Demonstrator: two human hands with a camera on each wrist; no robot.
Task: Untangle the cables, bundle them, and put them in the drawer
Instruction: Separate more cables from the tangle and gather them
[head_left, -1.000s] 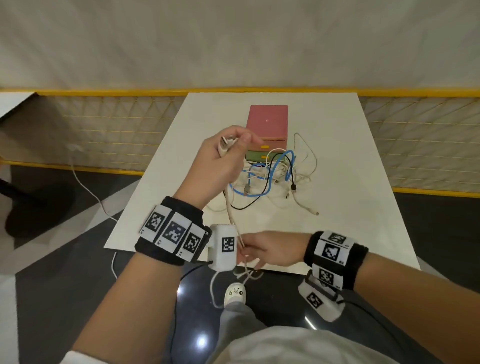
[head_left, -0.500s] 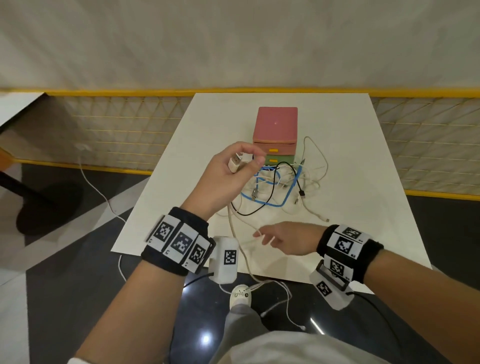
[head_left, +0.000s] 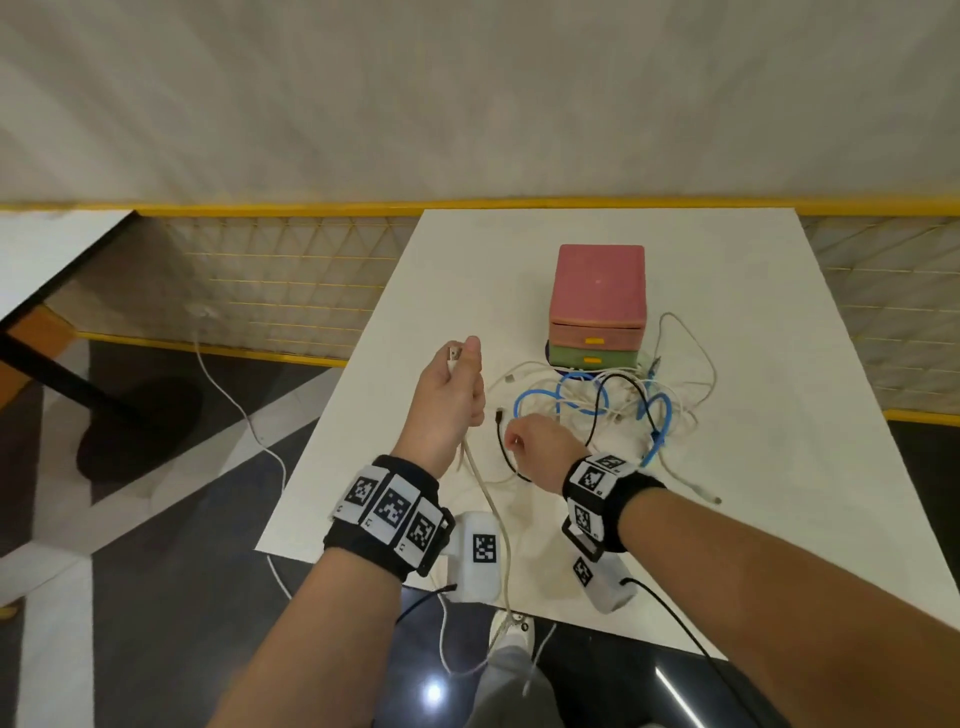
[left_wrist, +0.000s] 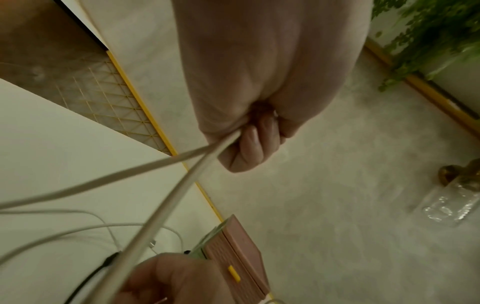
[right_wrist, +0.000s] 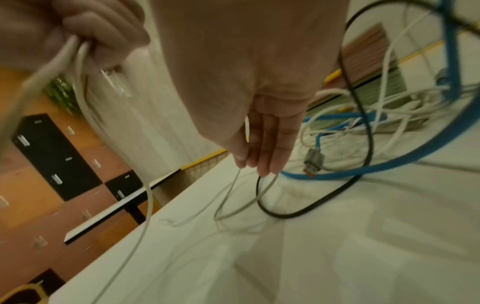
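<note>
Right then, the left hand (head_left: 452, 395) was up above the near-left part of the white table (head_left: 779, 467), fingers curled tight round a beige cable (head_left: 491, 512), its plug end (head_left: 454, 354) poking out by the thumb. In the left wrist view two strands of that cable (left_wrist: 166, 203) ran out of the closed fist (left_wrist: 249, 144), and the line dropped over the table's near edge towards the dark floor (head_left: 156, 597).

And the right hand (head_left: 535, 452) sat low over the table just in front of the tangle, beside the left. From the right wrist view its fingers (right_wrist: 270, 148) hung fairly straight and close together, tips down among a thin white cable (right_wrist: 233, 207) and a black cable (right_wrist: 311, 205); whether they actually pinched the white one, I could not tell.

The tangle itself (head_left: 618, 400) lay on the table right against the front of the small drawer unit (head_left: 597, 291): a blue cable (head_left: 652, 431) looped through white ones, the black one (head_left: 501, 441) curling out towards the right hand, one white lead (head_left: 691, 480) trailing off to the right. Both drawers, pink (head_left: 597, 335) above green (head_left: 592, 357), were closed, yellow handles facing the person.
</note>
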